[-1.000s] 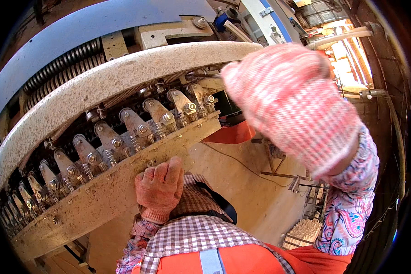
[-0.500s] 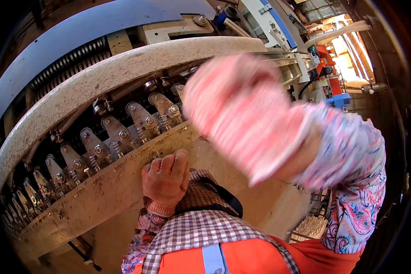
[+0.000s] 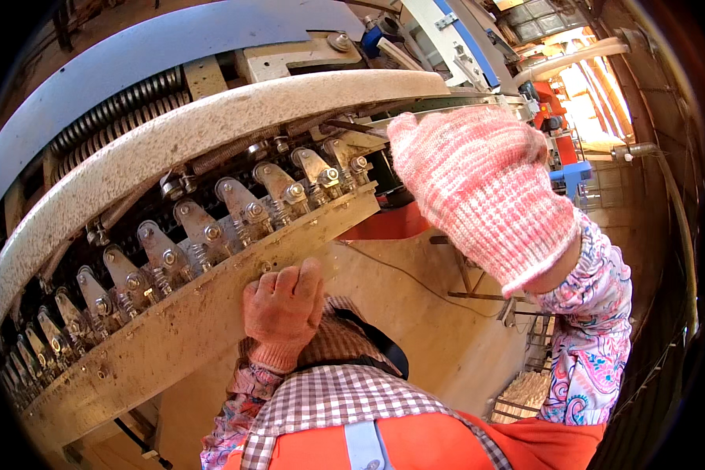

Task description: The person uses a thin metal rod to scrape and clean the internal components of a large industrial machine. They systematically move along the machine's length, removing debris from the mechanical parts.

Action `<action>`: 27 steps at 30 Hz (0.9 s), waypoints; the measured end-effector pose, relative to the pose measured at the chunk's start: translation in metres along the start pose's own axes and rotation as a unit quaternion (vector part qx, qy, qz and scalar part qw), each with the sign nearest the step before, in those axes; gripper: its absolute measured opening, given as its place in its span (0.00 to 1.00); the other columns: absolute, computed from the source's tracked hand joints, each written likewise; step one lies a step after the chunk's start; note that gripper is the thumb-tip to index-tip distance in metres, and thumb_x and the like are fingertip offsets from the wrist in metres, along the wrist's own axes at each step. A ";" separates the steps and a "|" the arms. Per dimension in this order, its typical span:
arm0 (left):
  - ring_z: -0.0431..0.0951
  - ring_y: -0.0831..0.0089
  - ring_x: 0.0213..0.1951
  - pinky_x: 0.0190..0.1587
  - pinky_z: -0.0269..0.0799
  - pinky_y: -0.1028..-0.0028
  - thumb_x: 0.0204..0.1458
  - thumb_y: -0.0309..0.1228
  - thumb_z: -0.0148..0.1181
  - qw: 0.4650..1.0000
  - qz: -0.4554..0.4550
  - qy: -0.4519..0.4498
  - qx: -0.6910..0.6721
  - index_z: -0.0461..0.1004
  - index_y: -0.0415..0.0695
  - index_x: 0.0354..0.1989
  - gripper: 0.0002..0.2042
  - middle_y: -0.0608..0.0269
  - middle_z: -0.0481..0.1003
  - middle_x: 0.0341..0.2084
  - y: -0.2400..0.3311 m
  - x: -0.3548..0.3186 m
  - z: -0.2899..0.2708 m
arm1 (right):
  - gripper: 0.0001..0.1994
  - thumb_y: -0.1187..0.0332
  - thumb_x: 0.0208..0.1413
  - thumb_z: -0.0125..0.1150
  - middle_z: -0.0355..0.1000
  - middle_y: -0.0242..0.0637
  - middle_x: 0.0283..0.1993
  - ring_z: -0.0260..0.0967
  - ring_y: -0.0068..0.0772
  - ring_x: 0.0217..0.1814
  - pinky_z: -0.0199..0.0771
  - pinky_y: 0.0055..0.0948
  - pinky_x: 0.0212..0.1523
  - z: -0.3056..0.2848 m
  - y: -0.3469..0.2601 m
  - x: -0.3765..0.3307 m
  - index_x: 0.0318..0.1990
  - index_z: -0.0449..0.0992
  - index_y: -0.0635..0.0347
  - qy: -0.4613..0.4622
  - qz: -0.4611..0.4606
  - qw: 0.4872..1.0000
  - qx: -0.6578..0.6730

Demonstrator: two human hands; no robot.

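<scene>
My left hand (image 3: 283, 313), in a reddish-orange knitted glove, rests with curled fingers against the near edge of a long metal rail (image 3: 172, 329). Its fingertips are hidden, so what they hold, if anything, cannot be made out. My right hand (image 3: 486, 188), in a pink-and-white striped knitted glove, is closed and raised at the rail's right end. A thin dark bar (image 3: 354, 126) reaches to its fingertips; whether the hand holds it or it belongs to the machine is unclear. Behind the rail runs a row of metal levers (image 3: 233, 204) with bolts and springs.
A curved, speckled pale bar (image 3: 188, 117) arches over the levers, with a blue cover (image 3: 180, 35) behind it. A red container (image 3: 392, 222) shows below the rail's right end. More machinery with a white-and-blue frame (image 3: 454, 39) stands at the back right.
My right hand, blurred before, has moved right and now shows sharply. This uncovers the rail's right end, more levers and the red container. My left hand has stayed in place.
</scene>
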State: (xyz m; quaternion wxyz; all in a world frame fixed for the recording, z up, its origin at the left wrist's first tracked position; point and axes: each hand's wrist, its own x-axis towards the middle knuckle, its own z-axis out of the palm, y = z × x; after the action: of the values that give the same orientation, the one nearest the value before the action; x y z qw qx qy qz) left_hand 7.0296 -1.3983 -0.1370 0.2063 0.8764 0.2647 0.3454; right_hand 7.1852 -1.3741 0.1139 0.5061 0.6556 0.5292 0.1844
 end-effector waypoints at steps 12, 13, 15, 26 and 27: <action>0.75 0.70 0.36 0.38 0.70 0.65 0.52 0.35 0.65 1.000 -0.001 -0.012 -0.003 0.77 0.58 0.46 0.13 0.74 0.71 0.33 0.004 0.005 -0.002 | 0.19 0.57 0.52 0.71 0.81 0.41 0.47 0.80 0.44 0.52 0.82 0.53 0.42 0.006 0.004 -0.001 0.48 0.83 0.56 -0.039 0.005 0.992 0.116; 0.75 0.70 0.36 0.38 0.70 0.66 0.52 0.35 0.65 1.000 0.004 -0.015 0.004 0.77 0.57 0.46 0.13 0.74 0.71 0.33 0.004 0.005 -0.002 | 0.18 0.58 0.51 0.71 0.81 0.41 0.45 0.80 0.44 0.50 0.82 0.52 0.40 0.006 0.002 0.001 0.47 0.83 0.57 -0.040 0.005 0.992 0.118; 0.75 0.70 0.36 0.38 0.70 0.66 0.51 0.34 0.65 1.000 0.012 -0.016 0.017 0.77 0.57 0.46 0.13 0.73 0.70 0.33 0.003 0.003 0.001 | 0.16 0.61 0.50 0.70 0.82 0.41 0.42 0.81 0.44 0.47 0.82 0.50 0.37 0.007 -0.002 0.003 0.44 0.82 0.57 -0.037 0.004 0.992 0.118; 0.74 0.68 0.33 0.36 0.69 0.65 0.47 0.34 0.66 0.998 0.030 -0.028 -0.041 0.77 0.58 0.48 0.17 0.72 0.69 0.33 0.014 -0.001 0.009 | 0.12 0.65 0.48 0.69 0.81 0.40 0.36 0.82 0.43 0.40 0.81 0.44 0.31 -0.002 0.021 0.010 0.39 0.82 0.58 -0.111 0.002 0.989 0.097; 0.73 0.68 0.33 0.35 0.68 0.65 0.44 0.33 0.65 0.999 0.027 -0.016 -0.020 0.77 0.56 0.47 0.18 0.71 0.68 0.32 0.006 0.001 0.007 | 0.12 0.65 0.48 0.69 0.81 0.40 0.35 0.82 0.43 0.39 0.81 0.44 0.30 0.001 0.017 0.017 0.39 0.81 0.58 -0.084 -0.014 0.991 0.107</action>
State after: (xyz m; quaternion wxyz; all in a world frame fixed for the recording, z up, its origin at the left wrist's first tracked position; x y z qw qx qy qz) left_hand 7.0371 -1.4040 -0.1381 0.2184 0.8845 0.2309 0.3414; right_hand 7.2006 -1.3578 0.1229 0.4787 0.7115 0.5105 0.0637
